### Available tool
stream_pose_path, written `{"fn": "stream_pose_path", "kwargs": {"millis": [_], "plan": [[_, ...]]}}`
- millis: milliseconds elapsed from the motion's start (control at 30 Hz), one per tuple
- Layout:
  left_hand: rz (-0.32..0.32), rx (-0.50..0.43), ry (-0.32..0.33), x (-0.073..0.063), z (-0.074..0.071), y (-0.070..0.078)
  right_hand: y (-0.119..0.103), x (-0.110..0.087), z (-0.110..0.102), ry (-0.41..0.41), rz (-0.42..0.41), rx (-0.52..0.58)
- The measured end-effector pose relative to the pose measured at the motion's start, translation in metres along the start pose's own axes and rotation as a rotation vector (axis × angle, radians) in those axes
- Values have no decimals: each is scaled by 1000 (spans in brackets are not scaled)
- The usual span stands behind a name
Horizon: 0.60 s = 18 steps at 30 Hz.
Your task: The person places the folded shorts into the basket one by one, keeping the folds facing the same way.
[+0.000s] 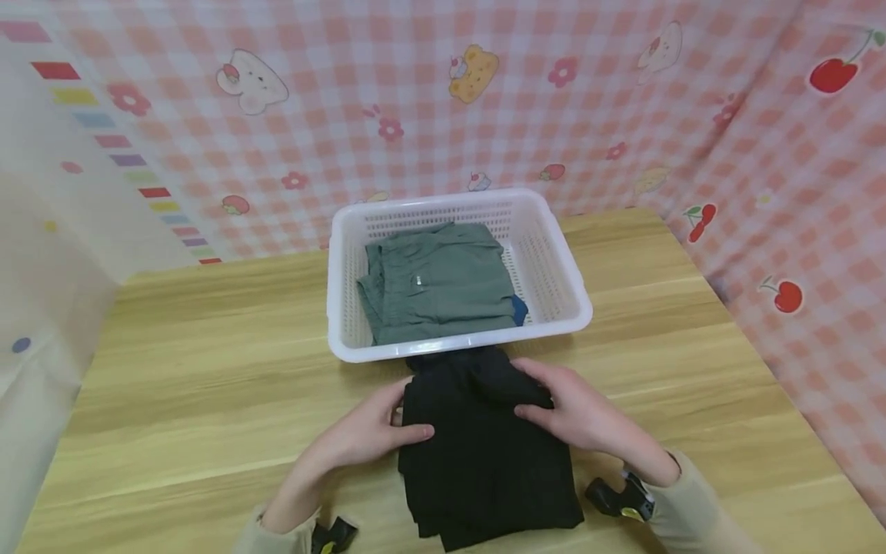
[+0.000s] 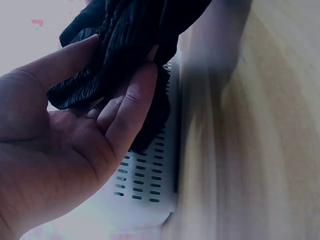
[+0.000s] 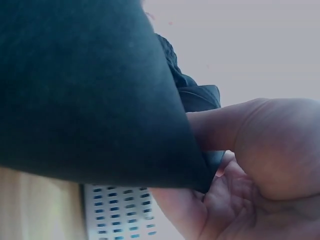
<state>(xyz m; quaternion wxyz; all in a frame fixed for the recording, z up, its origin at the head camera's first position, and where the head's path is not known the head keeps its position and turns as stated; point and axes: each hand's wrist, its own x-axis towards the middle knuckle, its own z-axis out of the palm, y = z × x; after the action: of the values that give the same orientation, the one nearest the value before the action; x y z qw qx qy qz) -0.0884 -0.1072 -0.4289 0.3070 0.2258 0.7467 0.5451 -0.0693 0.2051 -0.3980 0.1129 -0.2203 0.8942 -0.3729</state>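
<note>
Folded black pants (image 1: 487,454) with a gathered, elastic-looking waistband are held between both hands, in front of the basket. My left hand (image 1: 374,427) grips their left edge, thumb on top and fingers underneath; in the left wrist view the ruched black cloth (image 2: 120,55) sits between thumb and fingers. On the opposite edge my right hand (image 1: 571,404) holds them, its thumb lying over the cloth. The right wrist view shows the dark fabric (image 3: 90,95) pinched there, hiding some fingers. The far end of the pants comes right up to the basket's front wall.
A white plastic basket (image 1: 460,345) with slotted walls stands on the wood-grain table (image 1: 208,385). Inside lie folded green pants (image 1: 450,281) with a small white label, and a bit of blue cloth (image 1: 519,309). Pink checked cloth (image 1: 415,92) hangs behind and to the right.
</note>
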Motion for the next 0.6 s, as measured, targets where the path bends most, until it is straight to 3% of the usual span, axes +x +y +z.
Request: {"fn": "stream_pose_path", "kwargs": {"millis": [400,600], "plan": [[26,-67,10,-12,-6,21,-11,-13,-18,73,-33,98],[46,-112,58,-16,-3,31,-13,-18,-18,175,-68,140]]}}
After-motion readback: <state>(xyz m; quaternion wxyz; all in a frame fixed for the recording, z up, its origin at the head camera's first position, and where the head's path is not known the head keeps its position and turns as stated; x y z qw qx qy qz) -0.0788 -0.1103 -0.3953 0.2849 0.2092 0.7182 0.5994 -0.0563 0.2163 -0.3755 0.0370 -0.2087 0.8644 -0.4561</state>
